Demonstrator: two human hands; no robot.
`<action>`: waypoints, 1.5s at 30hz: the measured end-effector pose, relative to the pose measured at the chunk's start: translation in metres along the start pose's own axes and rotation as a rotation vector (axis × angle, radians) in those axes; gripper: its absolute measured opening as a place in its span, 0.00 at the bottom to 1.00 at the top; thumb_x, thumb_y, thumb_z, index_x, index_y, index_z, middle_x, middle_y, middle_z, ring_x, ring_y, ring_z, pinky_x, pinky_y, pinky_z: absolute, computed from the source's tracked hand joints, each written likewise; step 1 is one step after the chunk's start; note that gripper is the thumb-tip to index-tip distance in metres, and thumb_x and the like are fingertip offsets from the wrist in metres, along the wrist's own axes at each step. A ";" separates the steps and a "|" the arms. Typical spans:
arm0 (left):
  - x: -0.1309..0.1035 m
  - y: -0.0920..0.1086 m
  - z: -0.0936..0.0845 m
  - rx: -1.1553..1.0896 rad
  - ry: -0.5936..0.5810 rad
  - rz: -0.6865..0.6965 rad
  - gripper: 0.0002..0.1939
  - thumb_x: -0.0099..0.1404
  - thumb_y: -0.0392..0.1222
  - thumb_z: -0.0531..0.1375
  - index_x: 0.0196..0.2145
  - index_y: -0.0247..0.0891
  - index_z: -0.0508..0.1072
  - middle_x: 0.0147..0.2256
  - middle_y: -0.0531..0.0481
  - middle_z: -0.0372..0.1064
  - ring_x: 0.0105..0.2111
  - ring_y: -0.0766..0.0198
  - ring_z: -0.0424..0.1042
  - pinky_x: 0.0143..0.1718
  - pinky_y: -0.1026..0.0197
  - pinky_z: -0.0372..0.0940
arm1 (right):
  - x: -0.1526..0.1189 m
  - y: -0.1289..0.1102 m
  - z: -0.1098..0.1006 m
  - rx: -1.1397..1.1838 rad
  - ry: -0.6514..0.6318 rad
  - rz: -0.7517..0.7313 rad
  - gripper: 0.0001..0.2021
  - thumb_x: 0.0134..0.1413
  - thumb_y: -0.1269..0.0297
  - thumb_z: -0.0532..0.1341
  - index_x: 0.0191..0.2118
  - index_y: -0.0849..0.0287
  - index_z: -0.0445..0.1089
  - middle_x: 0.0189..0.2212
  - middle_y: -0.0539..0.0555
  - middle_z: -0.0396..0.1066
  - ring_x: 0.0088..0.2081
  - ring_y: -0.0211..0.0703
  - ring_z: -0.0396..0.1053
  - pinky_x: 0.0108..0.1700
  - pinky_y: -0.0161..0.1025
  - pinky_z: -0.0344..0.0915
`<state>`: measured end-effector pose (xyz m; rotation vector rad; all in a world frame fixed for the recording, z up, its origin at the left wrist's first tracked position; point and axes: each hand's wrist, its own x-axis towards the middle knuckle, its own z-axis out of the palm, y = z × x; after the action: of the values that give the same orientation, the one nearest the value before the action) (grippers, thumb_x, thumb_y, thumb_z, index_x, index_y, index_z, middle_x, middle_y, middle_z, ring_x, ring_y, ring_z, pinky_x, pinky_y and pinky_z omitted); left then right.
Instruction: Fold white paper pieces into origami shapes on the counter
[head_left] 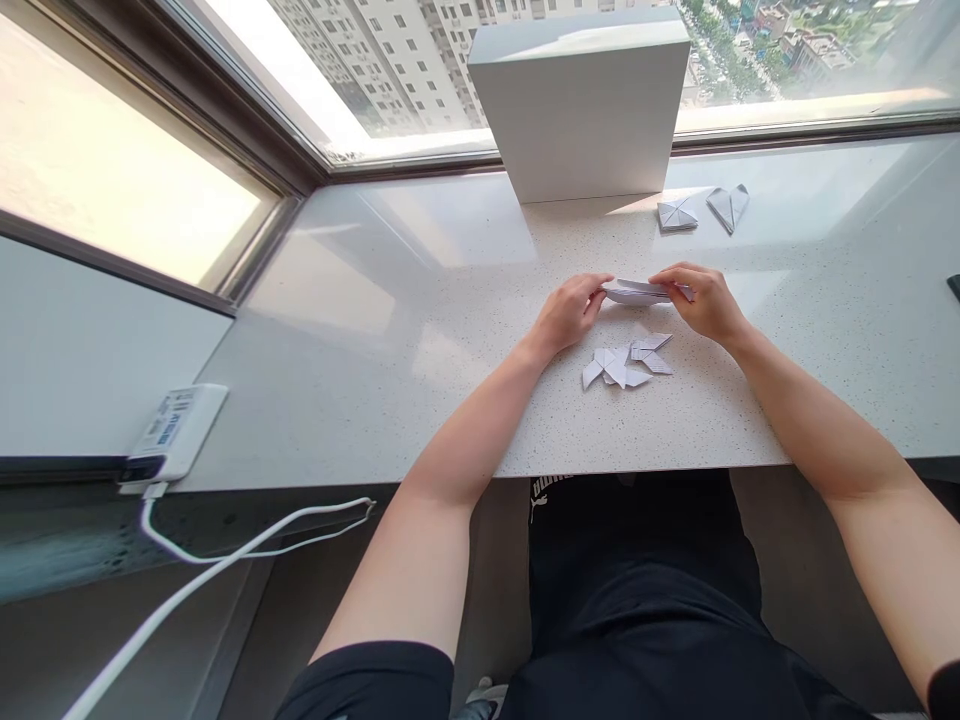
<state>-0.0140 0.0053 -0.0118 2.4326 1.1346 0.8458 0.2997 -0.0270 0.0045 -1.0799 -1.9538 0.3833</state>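
A folded strip of white paper (637, 293) stretches between my two hands, just above or on the speckled counter. My left hand (571, 310) pinches its left end between thumb and fingers. At the right end, my right hand (703, 300) grips it with the fingers bent over the top and the thumb below. Closer to me lie folded paper pinwheel shapes (613, 366) with pointed arms, partly overlapping. Beyond my right hand rest a folded paper square (678, 214) with crease lines and a folded paper heart (728, 208).
A white box (589, 110) stands against the window at the back. On the counter (360, 400), a white charger (176, 430) sits at the left edge, its white cable (247, 548) hanging down. Part of a dark object (954, 286) shows at the far right.
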 end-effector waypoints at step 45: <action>-0.002 0.009 -0.001 -0.029 -0.050 0.002 0.26 0.87 0.37 0.64 0.78 0.43 0.76 0.54 0.41 0.89 0.52 0.53 0.86 0.61 0.49 0.81 | 0.002 -0.012 0.007 -0.197 0.044 -0.024 0.15 0.84 0.63 0.61 0.55 0.44 0.88 0.51 0.56 0.92 0.55 0.64 0.86 0.63 0.66 0.81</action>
<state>-0.0104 -0.0021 -0.0076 2.4179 1.0944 0.7926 0.2874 -0.0319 0.0087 -1.1777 -1.9944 0.1541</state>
